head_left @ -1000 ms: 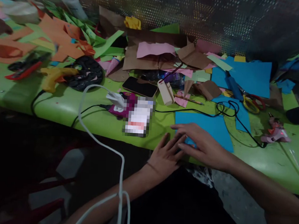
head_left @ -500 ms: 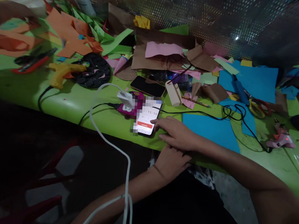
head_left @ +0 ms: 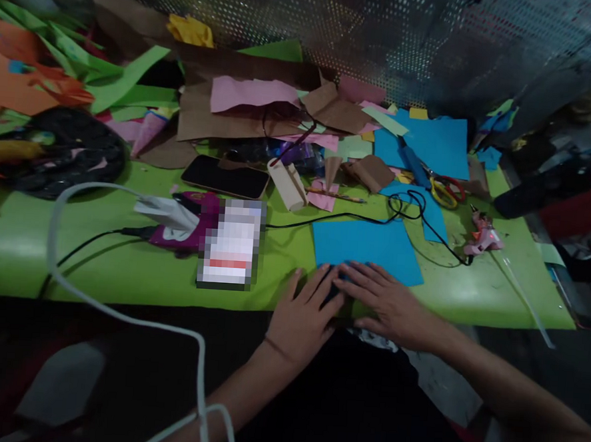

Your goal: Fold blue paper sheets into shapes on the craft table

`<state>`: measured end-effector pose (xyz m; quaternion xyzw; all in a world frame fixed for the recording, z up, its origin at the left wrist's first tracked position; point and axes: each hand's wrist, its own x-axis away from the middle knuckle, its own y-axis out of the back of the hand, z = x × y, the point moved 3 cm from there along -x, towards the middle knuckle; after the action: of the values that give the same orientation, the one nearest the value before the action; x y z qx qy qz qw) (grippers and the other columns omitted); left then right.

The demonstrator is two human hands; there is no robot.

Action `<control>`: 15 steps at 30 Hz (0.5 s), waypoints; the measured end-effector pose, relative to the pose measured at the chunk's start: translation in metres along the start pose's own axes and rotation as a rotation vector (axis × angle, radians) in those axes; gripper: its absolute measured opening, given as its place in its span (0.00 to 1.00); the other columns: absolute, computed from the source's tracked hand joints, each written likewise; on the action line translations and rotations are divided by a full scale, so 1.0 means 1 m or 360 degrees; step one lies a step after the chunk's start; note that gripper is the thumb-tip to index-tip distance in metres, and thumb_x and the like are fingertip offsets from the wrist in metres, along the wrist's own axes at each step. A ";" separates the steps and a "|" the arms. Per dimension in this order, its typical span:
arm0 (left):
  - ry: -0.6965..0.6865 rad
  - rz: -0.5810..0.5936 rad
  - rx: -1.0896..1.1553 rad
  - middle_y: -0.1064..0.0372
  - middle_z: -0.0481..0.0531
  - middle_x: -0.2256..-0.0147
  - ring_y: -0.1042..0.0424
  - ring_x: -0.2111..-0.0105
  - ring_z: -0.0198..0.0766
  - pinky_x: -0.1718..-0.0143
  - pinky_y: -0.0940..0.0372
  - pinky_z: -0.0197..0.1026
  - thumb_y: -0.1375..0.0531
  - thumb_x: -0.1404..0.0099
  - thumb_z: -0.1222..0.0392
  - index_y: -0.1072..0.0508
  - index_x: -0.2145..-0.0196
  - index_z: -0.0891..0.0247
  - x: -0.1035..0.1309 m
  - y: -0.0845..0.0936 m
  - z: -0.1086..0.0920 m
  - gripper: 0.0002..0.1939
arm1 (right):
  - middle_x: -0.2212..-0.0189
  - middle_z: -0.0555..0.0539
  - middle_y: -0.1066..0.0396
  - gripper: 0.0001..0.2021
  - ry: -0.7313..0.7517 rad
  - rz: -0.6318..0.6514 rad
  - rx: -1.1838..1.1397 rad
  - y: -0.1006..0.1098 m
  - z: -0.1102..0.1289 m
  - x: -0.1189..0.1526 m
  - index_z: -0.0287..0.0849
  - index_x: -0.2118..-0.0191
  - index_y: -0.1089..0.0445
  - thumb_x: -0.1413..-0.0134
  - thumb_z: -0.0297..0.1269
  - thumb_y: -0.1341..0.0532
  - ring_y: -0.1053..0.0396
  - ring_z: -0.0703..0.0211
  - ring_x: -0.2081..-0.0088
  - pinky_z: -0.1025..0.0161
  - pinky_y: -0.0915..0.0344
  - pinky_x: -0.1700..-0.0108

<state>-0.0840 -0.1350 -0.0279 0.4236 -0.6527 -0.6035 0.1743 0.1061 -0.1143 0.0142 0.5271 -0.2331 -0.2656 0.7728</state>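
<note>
My left hand (head_left: 302,318) lies with fingers spread at the table's front edge, holding nothing. Beside it, my right hand (head_left: 383,296) is stretched out flat, its fingertips at the lower edge of a blue paper sheet (head_left: 369,242). The fingertips of both hands nearly meet. Left of my hands a lit phone (head_left: 231,244), its screen blurred out, lies against a purple power strip (head_left: 195,221) with a white charger (head_left: 168,213) plugged in. Past the blue sheet, a pink glue gun (head_left: 485,236) with a glowing red light rests at the right.
Scissors (head_left: 445,190) lie by another blue sheet (head_left: 430,146). A dark phone (head_left: 225,175) and a cardboard roll (head_left: 288,184) are behind the power strip. A black cable (head_left: 326,217) crosses the table (head_left: 136,278). A white cord (head_left: 119,313) hangs over the front edge. Paper scraps fill the back.
My right hand has left the lit phone and moved right to the blue sheet. My left hand has come up onto the table edge, fingers spread. The view has turned right.
</note>
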 end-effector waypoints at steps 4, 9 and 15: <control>0.0041 0.0005 0.0048 0.41 0.50 0.33 0.40 0.34 0.47 0.35 0.49 0.58 0.43 0.29 0.48 0.35 0.36 0.48 -0.004 0.010 -0.003 0.25 | 0.27 0.47 0.55 0.36 -0.0286 -0.0103 0.0312 -0.014 -0.027 0.048 0.55 0.26 0.59 0.34 0.52 0.44 0.54 0.47 0.27 0.40 0.50 0.30; 0.0005 -0.0051 0.0129 0.33 0.49 0.38 0.33 0.39 0.44 0.39 0.43 0.55 0.49 0.26 0.50 0.30 0.40 0.52 -0.012 0.025 -0.003 0.20 | 0.27 0.48 0.53 0.34 -0.0352 -0.0161 0.0320 -0.008 -0.038 0.072 0.55 0.27 0.56 0.32 0.48 0.44 0.52 0.47 0.28 0.41 0.46 0.32; 0.0126 0.0100 -0.0047 0.43 0.57 0.32 0.41 0.34 0.55 0.38 0.43 0.62 0.47 0.29 0.41 0.39 0.33 0.56 -0.027 0.041 0.014 0.32 | 0.31 0.44 0.43 0.30 -0.0255 -0.0332 0.0279 -0.012 -0.034 0.080 0.49 0.29 0.48 0.33 0.44 0.42 0.45 0.47 0.30 0.40 0.44 0.33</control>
<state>-0.0927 -0.1087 0.0148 0.4238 -0.6493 -0.5900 0.2251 0.1864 -0.1469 -0.0024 0.5911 -0.2603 -0.3643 0.6709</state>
